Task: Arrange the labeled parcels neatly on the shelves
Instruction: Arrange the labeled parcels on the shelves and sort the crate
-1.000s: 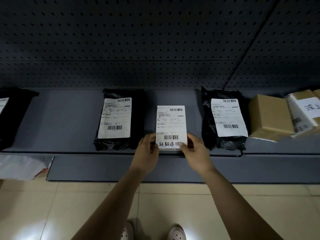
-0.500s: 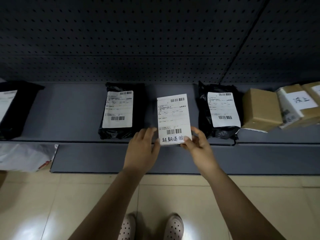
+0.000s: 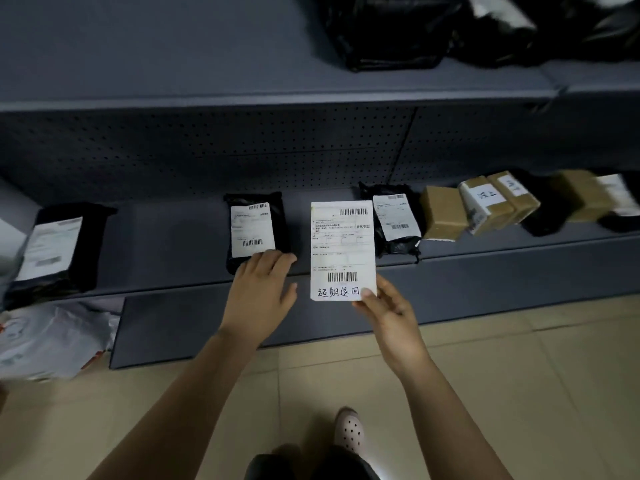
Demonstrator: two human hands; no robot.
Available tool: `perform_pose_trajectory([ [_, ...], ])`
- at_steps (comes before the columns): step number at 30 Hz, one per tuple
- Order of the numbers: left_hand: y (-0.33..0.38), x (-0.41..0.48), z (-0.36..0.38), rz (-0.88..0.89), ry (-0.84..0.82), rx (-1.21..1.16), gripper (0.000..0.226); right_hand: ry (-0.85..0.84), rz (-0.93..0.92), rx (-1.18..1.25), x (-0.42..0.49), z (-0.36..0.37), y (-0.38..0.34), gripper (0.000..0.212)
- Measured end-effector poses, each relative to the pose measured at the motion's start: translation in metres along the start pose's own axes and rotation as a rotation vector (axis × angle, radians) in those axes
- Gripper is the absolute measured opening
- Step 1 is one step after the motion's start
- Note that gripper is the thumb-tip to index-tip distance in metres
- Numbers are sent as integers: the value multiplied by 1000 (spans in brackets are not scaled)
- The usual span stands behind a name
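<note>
Beige tiled floor (image 3: 519, 382) spans 4 to 8 o'clock; one white perforated clog (image 3: 349, 433) stands on it at 6 o'clock.

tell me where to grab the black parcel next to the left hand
Take the black parcel by its near short end, from the front: it lies flat, long side running back, that end at the shelf edge right at the left hand, which is free; the right hand pinches the white sheet.

Matt grey perforated metal backs the shelf (image 3: 173, 233). Glossy black plastic parcels (image 3: 256, 230) carry paper labels; cardboard boxes (image 3: 443, 213) look matt.
</note>
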State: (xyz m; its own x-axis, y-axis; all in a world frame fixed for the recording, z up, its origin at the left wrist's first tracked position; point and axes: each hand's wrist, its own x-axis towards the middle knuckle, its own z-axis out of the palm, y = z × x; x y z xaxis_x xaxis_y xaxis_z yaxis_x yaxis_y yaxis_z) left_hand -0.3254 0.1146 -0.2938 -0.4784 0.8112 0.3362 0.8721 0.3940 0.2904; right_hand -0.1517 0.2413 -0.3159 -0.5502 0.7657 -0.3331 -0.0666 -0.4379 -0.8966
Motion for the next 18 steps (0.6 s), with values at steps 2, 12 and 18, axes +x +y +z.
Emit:
perform_pose_trajectory([
  [2, 5, -15, -25, 35, 6, -32, 43, 8, -47, 18, -37, 6, -9, 33],
  [12, 38, -9, -176, 240, 333, -51, 33, -10, -425, 73, -151, 58, -121, 89],
  [18, 62, 22, -277, 363, 567, 3, 33, -116, -667, 165, -177, 97, -208, 68],
])
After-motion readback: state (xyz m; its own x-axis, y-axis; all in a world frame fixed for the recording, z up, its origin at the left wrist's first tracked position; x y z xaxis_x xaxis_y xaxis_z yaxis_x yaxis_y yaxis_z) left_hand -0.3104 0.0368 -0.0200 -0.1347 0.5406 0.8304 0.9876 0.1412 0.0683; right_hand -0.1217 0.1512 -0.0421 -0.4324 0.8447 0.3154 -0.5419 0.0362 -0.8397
